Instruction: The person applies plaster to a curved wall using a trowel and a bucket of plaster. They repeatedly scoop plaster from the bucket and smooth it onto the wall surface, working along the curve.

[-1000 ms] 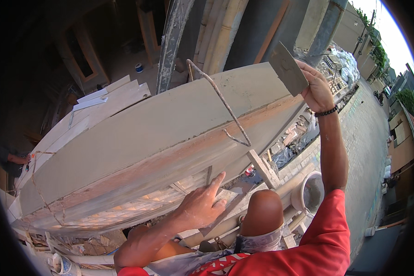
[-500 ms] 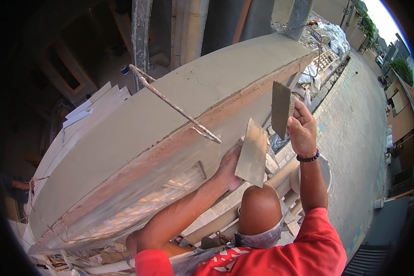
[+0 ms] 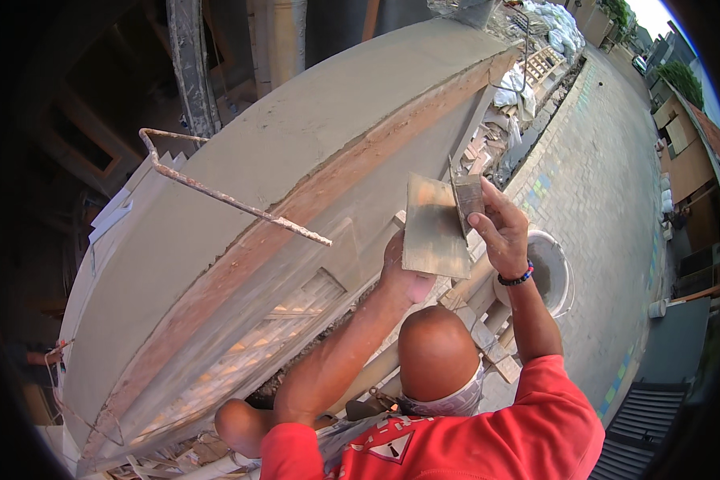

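Right hand pinches a scraper between thumb and fingers, at two o'clock from the left hand; left fingers, behind a plate, cannot be judged. Even edge contact should work best.

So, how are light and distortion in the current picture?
Head view: long grey plastered ledge looks bowed, perhaps partly by fisheye; white sky, upper right, looks overexposed; dark interior, upper left, loses detail; flat rectangular metal plate in the left hand shows a dark patch.
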A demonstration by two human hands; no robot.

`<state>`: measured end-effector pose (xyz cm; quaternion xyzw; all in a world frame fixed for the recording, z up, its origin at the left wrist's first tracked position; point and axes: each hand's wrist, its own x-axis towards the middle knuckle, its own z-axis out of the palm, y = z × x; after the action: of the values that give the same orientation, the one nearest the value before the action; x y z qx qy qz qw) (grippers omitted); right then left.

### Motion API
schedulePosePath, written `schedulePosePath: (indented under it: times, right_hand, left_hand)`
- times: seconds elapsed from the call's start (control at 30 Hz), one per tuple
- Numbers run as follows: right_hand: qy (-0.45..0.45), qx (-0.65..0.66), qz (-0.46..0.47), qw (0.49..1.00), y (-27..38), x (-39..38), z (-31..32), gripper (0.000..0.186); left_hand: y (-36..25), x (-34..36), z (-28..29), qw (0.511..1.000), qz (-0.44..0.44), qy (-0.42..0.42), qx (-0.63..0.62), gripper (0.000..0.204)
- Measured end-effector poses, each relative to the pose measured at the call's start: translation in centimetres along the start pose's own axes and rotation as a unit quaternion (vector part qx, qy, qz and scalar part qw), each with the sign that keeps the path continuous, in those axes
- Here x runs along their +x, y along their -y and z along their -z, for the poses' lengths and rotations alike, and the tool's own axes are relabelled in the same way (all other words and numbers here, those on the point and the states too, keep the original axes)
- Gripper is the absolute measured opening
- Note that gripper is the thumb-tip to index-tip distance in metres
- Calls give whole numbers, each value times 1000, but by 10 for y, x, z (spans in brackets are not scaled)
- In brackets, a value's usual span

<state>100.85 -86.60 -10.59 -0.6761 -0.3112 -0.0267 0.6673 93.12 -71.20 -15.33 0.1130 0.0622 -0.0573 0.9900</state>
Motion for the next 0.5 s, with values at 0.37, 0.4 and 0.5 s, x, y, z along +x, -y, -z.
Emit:
schedulePosePath:
  times: [0.37,0.4,0.5]
  right_hand:
    - [129,-156,-81,976,-23,-56,68,46]
    - [103,-84,-145,981,-26,-60,82,45]
    - [-28,231,-227,946,-17,-53,91,49]
  left_hand:
    - [4,3,59,851,-205,53,482,36]
    - [2,5,59,835,-217,79,499,36]
    - [4,5,54,959,-82,54,266,35]
